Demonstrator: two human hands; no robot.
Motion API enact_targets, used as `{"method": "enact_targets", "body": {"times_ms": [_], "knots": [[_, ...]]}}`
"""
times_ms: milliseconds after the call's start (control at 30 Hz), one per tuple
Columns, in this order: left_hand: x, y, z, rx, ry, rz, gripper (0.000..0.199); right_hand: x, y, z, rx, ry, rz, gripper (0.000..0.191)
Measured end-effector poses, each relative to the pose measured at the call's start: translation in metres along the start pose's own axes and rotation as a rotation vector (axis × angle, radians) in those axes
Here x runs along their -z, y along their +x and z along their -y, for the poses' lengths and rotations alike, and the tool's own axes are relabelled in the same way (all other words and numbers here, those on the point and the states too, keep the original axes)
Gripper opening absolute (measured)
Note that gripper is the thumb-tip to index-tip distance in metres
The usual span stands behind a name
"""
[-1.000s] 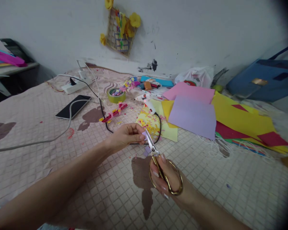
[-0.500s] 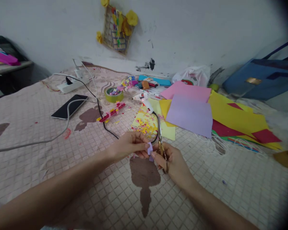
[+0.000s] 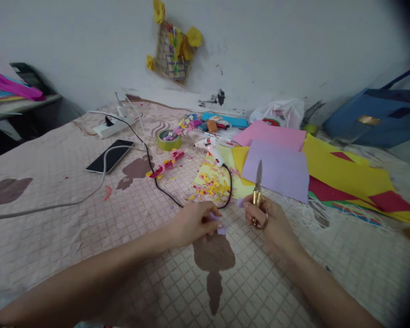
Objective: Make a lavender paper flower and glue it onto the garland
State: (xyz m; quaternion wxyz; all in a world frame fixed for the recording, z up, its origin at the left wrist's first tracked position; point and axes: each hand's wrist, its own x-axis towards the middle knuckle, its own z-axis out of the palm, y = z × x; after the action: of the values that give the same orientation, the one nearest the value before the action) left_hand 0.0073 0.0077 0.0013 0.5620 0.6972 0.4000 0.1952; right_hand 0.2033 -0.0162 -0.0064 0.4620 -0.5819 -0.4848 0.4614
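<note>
Pinched in the fingers of my left hand (image 3: pixel 196 223) is a small purple paper piece (image 3: pixel 221 230). My right hand (image 3: pixel 268 218) is closed around gold-handled scissors (image 3: pixel 257 196), whose blades point up and away from me. A second bit of purple paper (image 3: pixel 240 203) shows at that hand's fingertips. Just beyond my hands, yellow and pink paper scraps (image 3: pixel 213 182) lie scattered on a pale yellow sheet (image 3: pixel 244 189). A large purple sheet (image 3: pixel 276 168) lies past the scissors.
A white glue gun (image 3: pixel 216 155) with a black cord lies behind the scraps. To its left are a decorated red stick (image 3: pixel 166 165), a tape roll (image 3: pixel 169 141), a phone (image 3: pixel 110 157) and a power strip (image 3: pixel 114 127). Coloured sheets (image 3: pixel 348 168) and white string (image 3: pixel 317 209) are at right.
My hands have moved apart, the right one going rightward with the scissors. Purple paper now shows separately at each hand. The view has shifted slightly.
</note>
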Motion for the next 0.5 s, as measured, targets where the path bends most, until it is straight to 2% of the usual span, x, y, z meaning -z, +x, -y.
{"method": "enact_targets", "body": {"times_ms": [100,200,267,333,400,467,500], "knots": [[0.003,-0.011,-0.007,-0.098,0.318,-0.142,0.026,0.004,0.004,-0.003,-0.022,0.008,-0.027,0.014],[0.028,-0.026,-0.001,-0.091,0.53,-0.297,0.024,0.004,0.004,-0.005,-0.011,-0.009,-0.038,0.016],[0.062,-0.037,0.014,-0.048,0.707,-0.456,0.026,0.004,0.002,-0.005,-0.006,-0.01,-0.029,0.017],[0.105,-0.045,0.035,0.029,0.873,-0.589,0.025,0.004,-0.001,-0.006,-0.027,-0.02,-0.008,0.018],[0.15,-0.049,0.056,0.162,1.017,-0.804,0.028,0.004,-0.002,-0.008,-0.046,-0.029,0.003,0.02],[0.189,-0.047,0.074,0.237,1.043,-0.876,0.041,0.003,-0.002,-0.012,-0.061,-0.026,0.009,0.021],[0.204,-0.044,0.081,0.328,1.033,-0.917,0.048,0.003,-0.001,-0.014,-0.077,-0.025,0.018,0.022]]}}
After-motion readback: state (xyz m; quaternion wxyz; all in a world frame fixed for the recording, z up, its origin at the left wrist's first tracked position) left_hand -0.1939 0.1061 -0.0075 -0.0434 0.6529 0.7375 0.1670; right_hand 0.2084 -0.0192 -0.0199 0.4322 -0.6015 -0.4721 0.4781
